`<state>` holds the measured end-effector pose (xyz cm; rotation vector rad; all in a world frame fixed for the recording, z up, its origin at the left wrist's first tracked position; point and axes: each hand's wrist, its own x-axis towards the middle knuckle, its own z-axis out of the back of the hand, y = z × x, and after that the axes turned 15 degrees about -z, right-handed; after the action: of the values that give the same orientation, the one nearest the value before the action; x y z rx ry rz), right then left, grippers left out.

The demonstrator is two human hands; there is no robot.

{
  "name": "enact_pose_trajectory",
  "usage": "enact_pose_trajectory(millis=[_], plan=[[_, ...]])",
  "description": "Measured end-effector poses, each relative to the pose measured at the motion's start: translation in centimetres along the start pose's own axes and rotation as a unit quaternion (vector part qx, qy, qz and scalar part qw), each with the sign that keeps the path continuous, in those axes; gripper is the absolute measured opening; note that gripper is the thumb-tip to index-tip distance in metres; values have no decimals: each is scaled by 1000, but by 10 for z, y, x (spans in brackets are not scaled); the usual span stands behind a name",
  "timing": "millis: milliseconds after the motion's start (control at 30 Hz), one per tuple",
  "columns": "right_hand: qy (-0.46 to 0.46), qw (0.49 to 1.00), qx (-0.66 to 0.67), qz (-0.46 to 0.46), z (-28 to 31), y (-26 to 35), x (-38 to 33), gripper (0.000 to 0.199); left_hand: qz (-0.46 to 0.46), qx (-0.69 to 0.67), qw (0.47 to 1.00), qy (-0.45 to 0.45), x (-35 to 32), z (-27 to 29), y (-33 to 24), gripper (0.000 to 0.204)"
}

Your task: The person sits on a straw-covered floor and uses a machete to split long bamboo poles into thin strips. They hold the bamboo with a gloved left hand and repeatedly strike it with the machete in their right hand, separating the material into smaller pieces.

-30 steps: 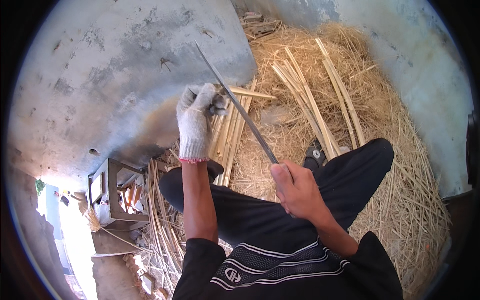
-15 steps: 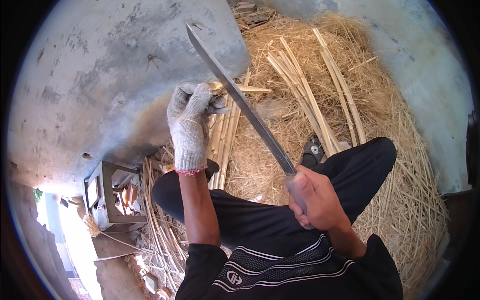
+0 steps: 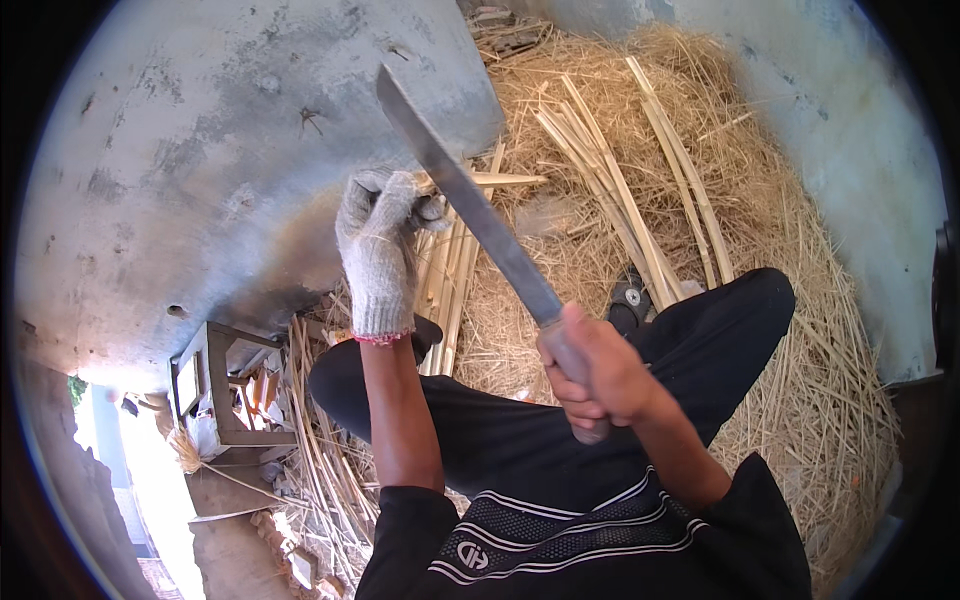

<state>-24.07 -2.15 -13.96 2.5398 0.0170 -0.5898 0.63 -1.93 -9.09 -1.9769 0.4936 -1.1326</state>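
**Blade raised further over the gloved hand; both grips closed**

Since the earlier frames, the long blade (image 3: 470, 215) has swung upward: its tip, formerly low beside the glove, now stands well above it against the grey concrete wall (image 3: 200, 150). The right hand (image 3: 590, 375) has drawn back toward the body and sits lower in the view.

Right hand: bare, fingers fully curled round the handle, thumb laid along it toward the blade. No gap shows between fingers and handle. The handle's butt end projects just below the fist.

Left hand (image 3: 380, 245): covered by a knitted grey-white work glove with a red cuff edge. Fingers are closed on the end of a pale bamboo strip (image 3: 490, 181), which pokes out to the right of the fist and passes behind the blade. Whether blade and strip touch cannot be told.

Surroundings: further split strips (image 3: 450, 280) lie in a bundle just beneath the gloved hand. Longer slats (image 3: 610, 190) rest on the heap of straw (image 3: 800, 330) beyond. The person sits with dark trousers (image 3: 700, 330) drawn up. A small wooden stool (image 3: 215, 385) stands at lower left.
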Motion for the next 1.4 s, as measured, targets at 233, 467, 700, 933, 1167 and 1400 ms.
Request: enact_pose_trajectory(millis=[233,467,700,933,1167,1400], plan=[[-208,851,-332,351,-39,2,-23,42,-15,-25,998,-58,-4,2,3,6],[-412,672,-536,301,44,-15,23,35,-25,-53,997,-55,1,4,4,9],[-316,829,-386,254,-8,-8,-23,31,-44,-24,998,-39,5,-9,8,8],[-352,794,-434,239,-23,-2,-4,35,-48,-41,998,-17,0,0,13,8],[-290,795,-424,324,-44,5,-27,37,-28,5,998,-49,5,-3,6,9],[-350,786,-439,258,-25,0,-2,44,-49,-65,995,-51,-2,7,16,8]])
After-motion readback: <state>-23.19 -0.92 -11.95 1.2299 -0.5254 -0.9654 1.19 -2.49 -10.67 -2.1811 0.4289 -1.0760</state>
